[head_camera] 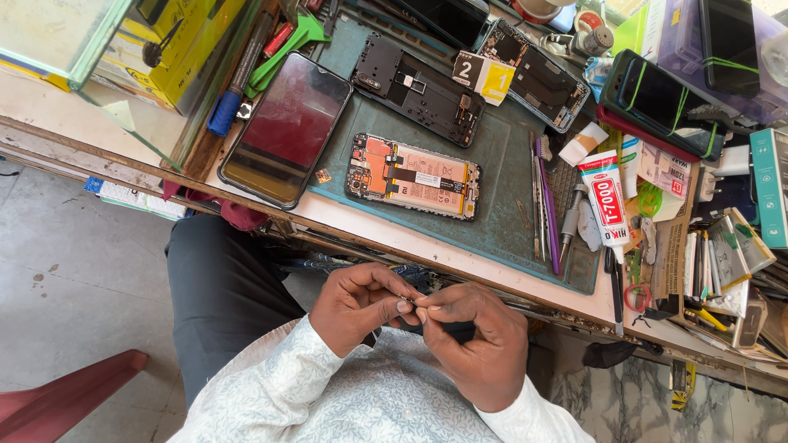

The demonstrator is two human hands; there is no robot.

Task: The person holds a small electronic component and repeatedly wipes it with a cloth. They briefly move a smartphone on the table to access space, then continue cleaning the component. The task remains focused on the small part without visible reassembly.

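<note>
While the workbench (345, 215) is stretching across the upper half of the view, we are looking down on it from above our lap, and its worn pale edge is running between our hands and everything lying on it. A teal rubber mat (501, 205) is covering the middle of the bench, flat and scuffed. Just left of the mat, a dark glossy phone screen (285, 130) is lying face up, rectangular with rounded corners. On the mat, an opened phone (413, 175) is showing its orange-toned battery and a black ribbon across it, and above it a black inner frame (417, 89) is resting at a slant. To the right, a white glue tube with a red label (606, 205) is lying beside a row of thin metal tools (543, 205), one with a purple handle. Stacked phones bound with green bands (661, 102) are sitting at the far right.

Below the bench edge, we are holding both hands together over our lap. Our left hand (357, 305) is curling inward, thumb and forefinger pinching. Our right hand (480, 349) is bending at the knuckles, fingertips meeting the left. Between them we are nipping a tiny part (413, 303), too small to tell what it is; both hands are grasping it.
</note>
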